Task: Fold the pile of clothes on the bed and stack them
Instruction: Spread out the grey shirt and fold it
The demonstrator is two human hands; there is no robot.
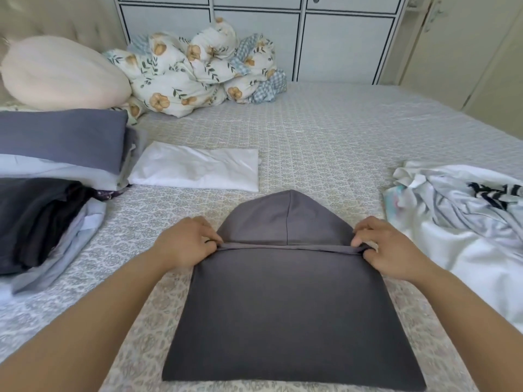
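A: Since there is only the head view, where does the work sit in it?

B: Low and centre. A grey hoodie (288, 306) lies flat on the bed (325, 131), its body already narrowed to a rectangle and the hood pointing toward the top of the frame.

A: And the hands?

B: The left hand (184, 241) pinches the fabric at the left end of the neckline ridge; the right hand (396, 250) does the same at the right end. Fingers on both are curled onto the cloth, gripping it, probably so the edge stays straight for the next fold.

A: Which would be?

B: My guess is turning the hood down or doubling the body over. Holding both corners keeps the fold square.

A: Where is the rest?

B: The unfolded pile of clothes (464, 216) sits at the right edge, within reach. Folded stacks (56, 171) fill the left side, with a folded white garment (198, 171) just beside them, a likely landing spot.

A: Anything else?

B: A floral duvet (198, 72) and a pale pillow (62, 72) bunched at the upper left, out of the way.
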